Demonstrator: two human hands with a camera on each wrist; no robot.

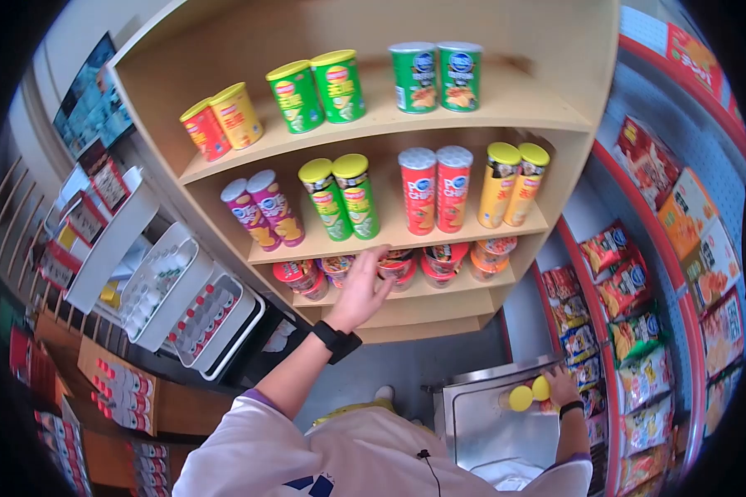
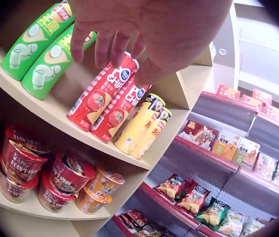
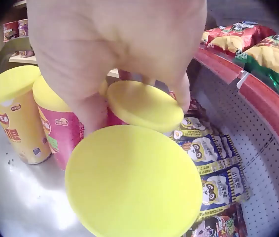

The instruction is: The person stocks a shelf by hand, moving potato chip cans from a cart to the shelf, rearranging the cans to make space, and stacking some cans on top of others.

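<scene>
The right hand [image 3: 124, 54] curls round two yellow-lidded cans [image 3: 134, 177] low at the right, in a steel bin [image 1: 481, 414], apparently lifting them. The left hand [image 1: 363, 290], fingers straight and holding nothing, reaches to the shelf edge [image 1: 406, 240] below the red cans [image 2: 105, 94].

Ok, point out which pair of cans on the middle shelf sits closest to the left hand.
The red pair, third from the left on that shelf. The left hand reaches up just below them; the purple, green and yellow pairs stand farther off to either side.
</scene>
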